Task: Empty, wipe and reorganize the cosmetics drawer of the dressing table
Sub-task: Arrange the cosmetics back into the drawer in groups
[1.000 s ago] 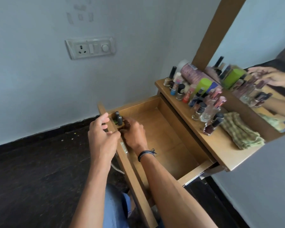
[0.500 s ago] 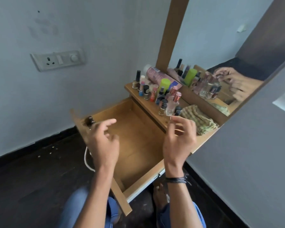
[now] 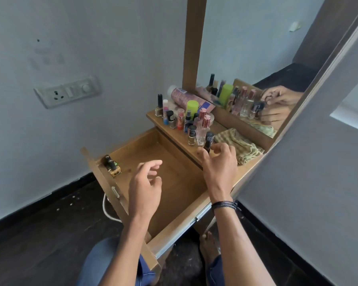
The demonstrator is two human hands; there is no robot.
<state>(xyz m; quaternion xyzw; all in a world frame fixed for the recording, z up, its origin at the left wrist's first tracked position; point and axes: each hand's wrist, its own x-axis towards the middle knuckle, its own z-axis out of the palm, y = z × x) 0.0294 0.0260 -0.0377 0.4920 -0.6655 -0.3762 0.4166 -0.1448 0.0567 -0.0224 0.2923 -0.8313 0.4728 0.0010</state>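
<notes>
The right hand [image 3: 219, 164] has advanced to the small dark-capped glass bottle [image 3: 208, 141], upright on the wooden shelf [image 3: 220, 125] at centre frame; its curled fingers flank it, grip not discernible. The left hand [image 3: 145, 182], relaxed and empty, lies farther off, over the open wooden drawer [image 3: 174, 157].

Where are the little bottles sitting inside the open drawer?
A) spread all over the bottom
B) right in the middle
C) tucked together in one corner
C: the small dark-capped bottles stand close together in a corner of the drawer, right against its front panel.
</notes>
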